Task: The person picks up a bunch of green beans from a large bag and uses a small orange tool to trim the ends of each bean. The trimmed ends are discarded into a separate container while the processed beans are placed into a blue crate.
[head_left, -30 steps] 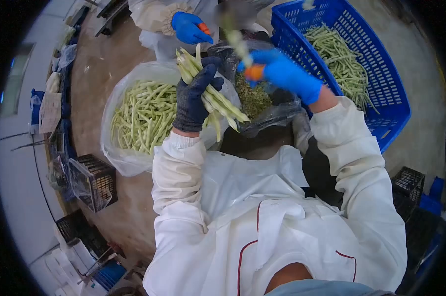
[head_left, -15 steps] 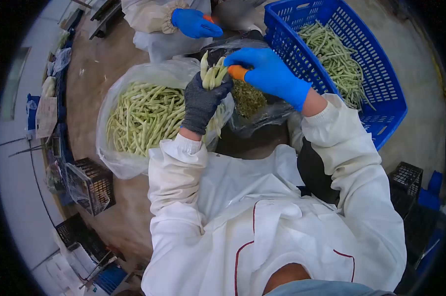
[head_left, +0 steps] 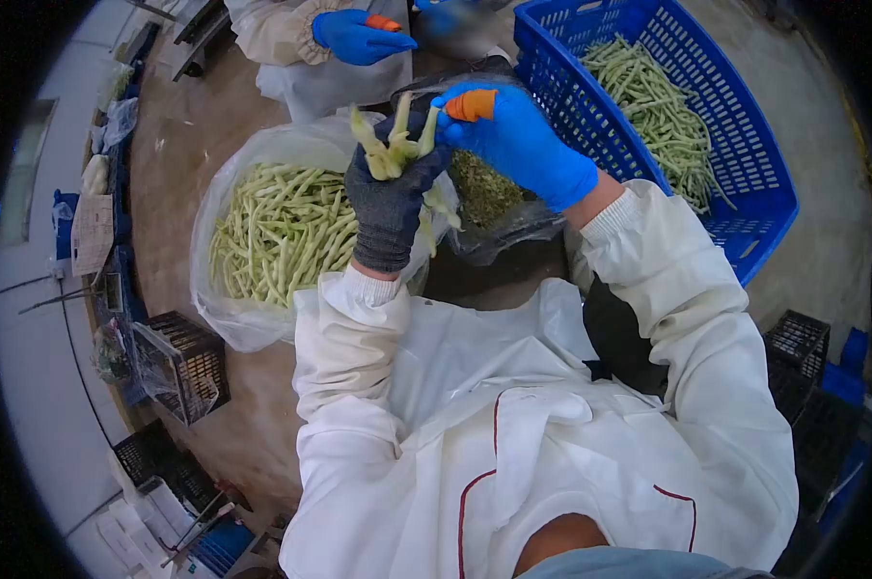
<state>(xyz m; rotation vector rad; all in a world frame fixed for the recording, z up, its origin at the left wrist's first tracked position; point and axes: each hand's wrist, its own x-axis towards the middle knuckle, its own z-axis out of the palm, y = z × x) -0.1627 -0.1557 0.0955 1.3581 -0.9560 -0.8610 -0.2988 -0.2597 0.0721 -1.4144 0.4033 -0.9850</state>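
My left hand, in a dark grey knitted glove, is closed around a small bunch of pale green beans. Their ends fan out above the fingers, and a few hang below the palm. My right hand wears a blue glove with an orange cover on one finger. Its fingers are closed at the tip of one bean at the bunch's right side. Beneath and left of my left hand, a clear plastic bag holds a big heap of beans.
A blue crate with trimmed beans stands at the right. A dark bag of green scraps lies below my right hand. Across from me is another person's blue-gloved hand. Black crates sit at the left.
The bunch in my left hand has spread and tilted. My right hand has shifted slightly left and turned, the orange-covered finger now uppermost. The other person's hand has moved up and left.
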